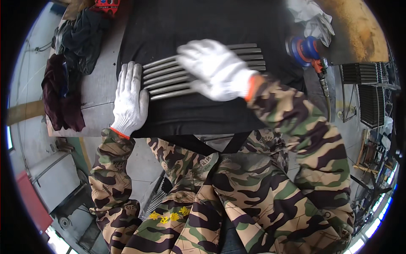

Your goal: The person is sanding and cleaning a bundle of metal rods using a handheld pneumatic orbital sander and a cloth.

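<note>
Steel rods (169, 78) under spread right hand (215, 67), against flat left hand (129, 99).

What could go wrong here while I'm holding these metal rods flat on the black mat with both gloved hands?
The metal rods lie loose side by side, so they may roll apart under the right hand. The left hand presses at their ends, where a glove could snag. The blue sander sits close by with its hose trailing off the table edge, and might get pulled.

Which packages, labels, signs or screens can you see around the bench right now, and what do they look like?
No package, sign or screen shows.
Red item: top edge, above the dark cloths; a label possibly, too cropped to tell.
Yellow flower shapes: on the camouflage clothing, bottom centre.
</note>
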`<state>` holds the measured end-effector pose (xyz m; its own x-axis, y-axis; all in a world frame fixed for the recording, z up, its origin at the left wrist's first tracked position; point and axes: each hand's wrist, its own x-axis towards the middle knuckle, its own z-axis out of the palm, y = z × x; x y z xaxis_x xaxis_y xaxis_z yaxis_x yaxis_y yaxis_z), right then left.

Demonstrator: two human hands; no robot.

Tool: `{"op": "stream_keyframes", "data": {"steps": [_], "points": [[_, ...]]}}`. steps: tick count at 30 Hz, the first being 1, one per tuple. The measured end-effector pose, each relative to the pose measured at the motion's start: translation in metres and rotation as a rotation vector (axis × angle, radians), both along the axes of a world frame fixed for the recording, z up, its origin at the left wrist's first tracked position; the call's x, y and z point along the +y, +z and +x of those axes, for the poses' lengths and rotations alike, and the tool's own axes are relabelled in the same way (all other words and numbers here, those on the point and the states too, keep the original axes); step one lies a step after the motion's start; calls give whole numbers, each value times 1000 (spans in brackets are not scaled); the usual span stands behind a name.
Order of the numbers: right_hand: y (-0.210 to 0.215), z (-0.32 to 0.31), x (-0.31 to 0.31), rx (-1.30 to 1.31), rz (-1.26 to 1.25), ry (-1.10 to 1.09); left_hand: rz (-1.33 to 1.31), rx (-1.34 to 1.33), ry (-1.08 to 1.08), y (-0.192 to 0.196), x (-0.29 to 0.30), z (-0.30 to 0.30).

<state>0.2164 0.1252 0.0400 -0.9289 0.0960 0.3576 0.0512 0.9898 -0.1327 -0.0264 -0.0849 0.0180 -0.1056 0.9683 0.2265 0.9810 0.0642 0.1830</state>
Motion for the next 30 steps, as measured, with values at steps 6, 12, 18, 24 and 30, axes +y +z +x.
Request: {"op": "stream_keyframes", "data": {"steps": [6, 12, 18, 24, 30], "points": [[14, 116, 57, -109, 40, -82, 27, -3, -6, 4, -1, 3], [32, 130, 49, -129, 70, -205, 147, 65, -34, 7, 16, -2], [15, 55, 17, -246, 107, -267, 86, 59, -21, 4, 12, 12], [-4, -53, -76, 136, -17, -43, 44, 28, -45, -9, 12, 12], [6, -16, -30, -92, -95, 12, -14, 20, 21, 12, -8, 13]]}}
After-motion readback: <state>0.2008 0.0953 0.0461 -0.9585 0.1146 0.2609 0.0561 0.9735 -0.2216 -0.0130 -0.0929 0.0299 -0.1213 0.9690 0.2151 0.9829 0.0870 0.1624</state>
